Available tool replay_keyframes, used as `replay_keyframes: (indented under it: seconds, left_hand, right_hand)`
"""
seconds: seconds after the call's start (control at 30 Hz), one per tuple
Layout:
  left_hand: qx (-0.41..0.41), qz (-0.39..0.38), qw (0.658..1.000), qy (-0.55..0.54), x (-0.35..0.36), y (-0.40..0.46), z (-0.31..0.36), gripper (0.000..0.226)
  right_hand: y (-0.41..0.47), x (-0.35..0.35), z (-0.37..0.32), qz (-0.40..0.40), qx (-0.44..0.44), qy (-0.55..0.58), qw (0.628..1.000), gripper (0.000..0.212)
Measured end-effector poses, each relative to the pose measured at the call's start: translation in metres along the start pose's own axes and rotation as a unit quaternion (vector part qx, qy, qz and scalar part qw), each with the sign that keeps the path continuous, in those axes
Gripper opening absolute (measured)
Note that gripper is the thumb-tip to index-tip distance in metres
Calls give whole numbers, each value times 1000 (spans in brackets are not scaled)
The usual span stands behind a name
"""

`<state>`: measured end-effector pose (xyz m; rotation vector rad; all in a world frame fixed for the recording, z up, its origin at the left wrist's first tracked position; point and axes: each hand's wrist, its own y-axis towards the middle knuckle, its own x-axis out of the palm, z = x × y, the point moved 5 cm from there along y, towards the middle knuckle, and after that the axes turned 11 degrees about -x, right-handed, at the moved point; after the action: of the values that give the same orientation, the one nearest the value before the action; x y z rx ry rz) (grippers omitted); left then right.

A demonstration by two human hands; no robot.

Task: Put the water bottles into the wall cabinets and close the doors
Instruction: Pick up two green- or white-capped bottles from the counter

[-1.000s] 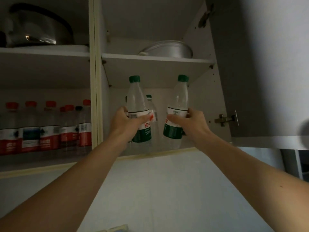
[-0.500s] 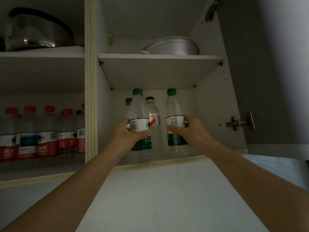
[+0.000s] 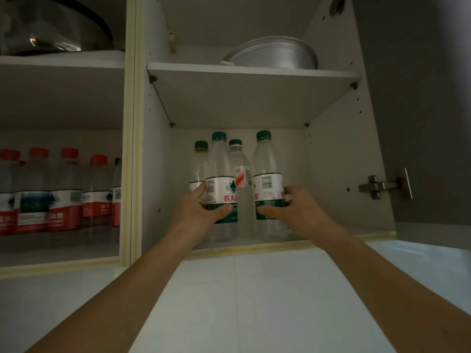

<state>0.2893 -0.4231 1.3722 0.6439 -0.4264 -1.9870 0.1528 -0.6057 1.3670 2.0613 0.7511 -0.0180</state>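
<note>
Head view, frame centre: left hand (image 3: pixel 201 207) and right hand (image 3: pixel 293 207) each grip a green-capped bottle (image 3: pixel 220 184) at its label; thin, slick plastic, seemingly full and heavy.

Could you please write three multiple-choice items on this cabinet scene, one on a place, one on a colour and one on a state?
1. Where does the metal basin sit?
A. on the upper shelf of the right compartment
B. on the lower shelf beside the bottles
C. on the counter below

2. What colour are the caps of the bottles in the left compartment?
A. green
B. red
C. blue

3. What state is the right cabinet door in?
A. shut
B. open
C. taken off

Key: 1 A, the basin rests above the shelf board, over the bottles. 2 B, that row has red caps, while the bottles held by the left hand and right hand have green ones. 3 B, the door stands swung out on its hinge.
</note>
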Motion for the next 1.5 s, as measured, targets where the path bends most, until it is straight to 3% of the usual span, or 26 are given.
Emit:
replay_keyframes:
  seconds: [0.33, 0.53, 0.73, 0.83, 0.93, 1.13, 1.2, 1.33, 1.5]
  left_hand:
    - [15, 30, 999, 0, 25, 10, 0, 44]
    - [19, 85, 996, 34, 31, 11, -4, 51]
    - [66, 168, 980, 85, 28, -5, 2, 44]
    - [101, 207, 970, 74, 22, -22, 10, 33]
    - [147, 189, 970, 28, 14, -43, 13, 26]
    - [242, 144, 959, 19, 1, -111, -1, 21]
    - [238, 122, 963, 15, 0, -137, -22, 21]
    - [162, 62, 984, 34, 4, -186, -91, 19]
    - [-33, -82, 992, 87, 26, -252, -219, 21]
  right_hand:
    - [9, 14, 8, -64, 18, -2, 998, 30]
    - [10, 18, 7, -58, 4, -26, 998, 21]
    - [6, 24, 7, -24, -26, -92, 995, 42]
    - [-6, 17, -2, 63, -45, -131, 988, 41]
    - [-36, 7, -18, 186, -123, -135, 965, 35]
    - [-135, 27, -31, 211, -219, -143, 942, 29]
    - [-170, 45, -20, 166, -190, -130, 959, 23]
    - [-242, 88, 34, 31, -35, -126, 991, 15]
    - [-360, 128, 110, -97, 164, -148, 970, 21]
